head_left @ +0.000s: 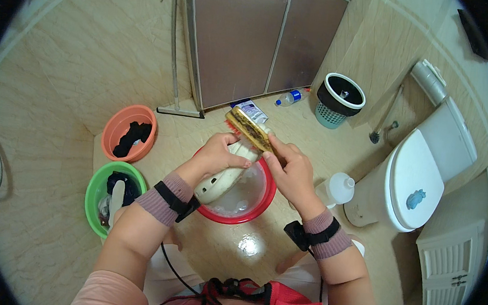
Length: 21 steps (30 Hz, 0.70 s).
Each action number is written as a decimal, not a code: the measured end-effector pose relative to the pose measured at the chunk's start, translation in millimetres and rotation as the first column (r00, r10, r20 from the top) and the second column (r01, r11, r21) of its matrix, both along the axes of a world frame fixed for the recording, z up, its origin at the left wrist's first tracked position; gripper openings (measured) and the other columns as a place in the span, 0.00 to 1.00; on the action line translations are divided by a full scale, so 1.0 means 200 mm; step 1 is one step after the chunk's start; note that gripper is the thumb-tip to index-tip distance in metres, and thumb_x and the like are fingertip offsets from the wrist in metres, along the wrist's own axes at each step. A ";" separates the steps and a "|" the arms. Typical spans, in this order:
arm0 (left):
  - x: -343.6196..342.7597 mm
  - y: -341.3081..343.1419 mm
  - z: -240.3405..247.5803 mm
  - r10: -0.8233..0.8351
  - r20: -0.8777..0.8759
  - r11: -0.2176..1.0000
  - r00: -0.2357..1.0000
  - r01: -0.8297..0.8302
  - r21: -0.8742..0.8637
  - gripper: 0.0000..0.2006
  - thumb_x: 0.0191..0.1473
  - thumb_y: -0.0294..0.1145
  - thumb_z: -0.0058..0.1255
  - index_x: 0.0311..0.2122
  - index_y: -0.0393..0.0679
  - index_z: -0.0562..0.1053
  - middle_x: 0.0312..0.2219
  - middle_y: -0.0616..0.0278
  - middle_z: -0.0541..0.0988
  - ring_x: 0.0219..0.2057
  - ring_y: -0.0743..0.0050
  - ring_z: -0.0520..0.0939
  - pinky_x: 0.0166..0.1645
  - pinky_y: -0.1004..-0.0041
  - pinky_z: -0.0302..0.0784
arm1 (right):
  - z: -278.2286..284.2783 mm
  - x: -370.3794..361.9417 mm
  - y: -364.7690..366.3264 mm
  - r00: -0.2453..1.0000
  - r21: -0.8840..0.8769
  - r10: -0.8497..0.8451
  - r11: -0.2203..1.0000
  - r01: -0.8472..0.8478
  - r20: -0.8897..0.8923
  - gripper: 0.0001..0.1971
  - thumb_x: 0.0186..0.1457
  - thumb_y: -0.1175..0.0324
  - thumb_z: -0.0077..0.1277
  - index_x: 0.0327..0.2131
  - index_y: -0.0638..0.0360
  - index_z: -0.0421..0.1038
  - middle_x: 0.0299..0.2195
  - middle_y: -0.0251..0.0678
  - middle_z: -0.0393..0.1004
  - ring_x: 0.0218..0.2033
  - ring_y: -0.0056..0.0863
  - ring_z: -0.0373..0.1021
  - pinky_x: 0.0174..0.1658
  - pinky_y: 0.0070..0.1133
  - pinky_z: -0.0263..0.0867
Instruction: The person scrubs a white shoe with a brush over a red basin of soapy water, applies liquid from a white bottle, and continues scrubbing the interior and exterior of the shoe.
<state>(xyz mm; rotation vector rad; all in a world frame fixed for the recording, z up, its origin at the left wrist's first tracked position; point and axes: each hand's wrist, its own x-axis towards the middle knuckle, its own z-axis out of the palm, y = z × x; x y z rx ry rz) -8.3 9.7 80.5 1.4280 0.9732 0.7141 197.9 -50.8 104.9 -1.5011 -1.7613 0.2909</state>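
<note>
- The left hand (216,153) wraps its grip around a pale cream shoe (226,177), holding it tilted over the red basin (263,203) in the middle of the tiled floor (54,155).
- The right hand (291,170) has its grip closed on a yellow scrubbing brush (250,129), whose lower end rests on the shoe's upper end.
- As a judgement, the scrubbing looks to be midway: the shoe is out of the water and under the brush, and nothing shows it rinsed or set aside.
- The red basin holds shallow, clear-looking water that glints; its rim is smooth, round plastic.
- Toward the floor's left edge stand an orange basin (121,121) and a green basin (97,184), each with dark cloth items inside, apparently not yet washed.
- The shoe looks smooth and moulded with a rounded end; the brush is long and flat with dark bristles.
- A frosted plastic bottle (335,189) stands just right of the red basin, beside the glossy white toilet (413,183).
- A mesh-sided waste bin (340,100) stands by the far wall.
</note>
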 end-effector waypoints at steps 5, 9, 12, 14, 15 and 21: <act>0.05 0.00 0.00 -0.024 0.096 1.000 0.995 0.023 0.013 0.23 0.40 0.22 0.66 0.45 0.34 0.76 0.34 0.59 0.82 0.32 0.76 0.81 0.38 0.73 0.79 | -0.06 0.16 0.12 0.977 -0.053 -0.124 0.992 0.116 -0.171 0.19 0.55 0.61 0.53 0.51 0.51 0.74 0.31 0.46 0.76 0.32 0.42 0.74 0.37 0.32 0.69; -0.02 0.01 0.00 0.019 0.111 0.999 0.994 -0.014 -0.049 0.24 0.40 0.21 0.65 0.47 0.33 0.75 0.36 0.59 0.81 0.34 0.76 0.81 0.40 0.74 0.78 | 0.01 0.00 -0.02 1.000 -0.012 0.026 1.000 -0.026 0.016 0.20 0.55 0.61 0.53 0.51 0.51 0.74 0.30 0.45 0.75 0.32 0.42 0.73 0.36 0.31 0.68; 0.02 0.01 0.00 0.021 0.122 0.998 0.992 -0.013 -0.060 0.23 0.41 0.21 0.65 0.46 0.33 0.75 0.36 0.59 0.81 0.34 0.75 0.81 0.40 0.74 0.78 | -0.05 0.08 0.03 0.997 0.044 -0.064 0.997 0.062 0.036 0.20 0.55 0.61 0.54 0.51 0.50 0.74 0.30 0.45 0.74 0.32 0.43 0.73 0.35 0.32 0.68; 0.04 0.01 0.00 0.030 0.156 0.999 0.987 -0.026 -0.029 0.21 0.41 0.21 0.65 0.45 0.33 0.76 0.34 0.58 0.82 0.31 0.73 0.82 0.37 0.73 0.79 | -0.06 0.12 0.07 0.996 0.035 -0.084 0.996 0.085 -0.020 0.19 0.55 0.61 0.54 0.51 0.50 0.74 0.30 0.45 0.74 0.31 0.43 0.73 0.35 0.32 0.68; 0.05 0.00 -0.02 0.033 0.189 0.998 0.981 -0.022 -0.058 0.21 0.41 0.20 0.65 0.45 0.33 0.75 0.34 0.57 0.82 0.31 0.73 0.83 0.37 0.73 0.80 | -0.06 0.13 0.08 0.992 0.026 -0.102 0.994 0.105 -0.077 0.19 0.55 0.61 0.53 0.51 0.49 0.74 0.29 0.45 0.74 0.31 0.43 0.73 0.34 0.33 0.68; 0.02 -0.01 0.00 0.084 0.206 0.993 0.975 -0.064 -0.102 0.22 0.41 0.20 0.65 0.46 0.33 0.75 0.35 0.56 0.82 0.32 0.71 0.83 0.39 0.72 0.80 | -0.07 0.05 0.03 0.993 0.149 0.006 0.989 -0.024 0.118 0.20 0.55 0.62 0.53 0.51 0.53 0.73 0.26 0.42 0.72 0.25 0.41 0.72 0.31 0.31 0.67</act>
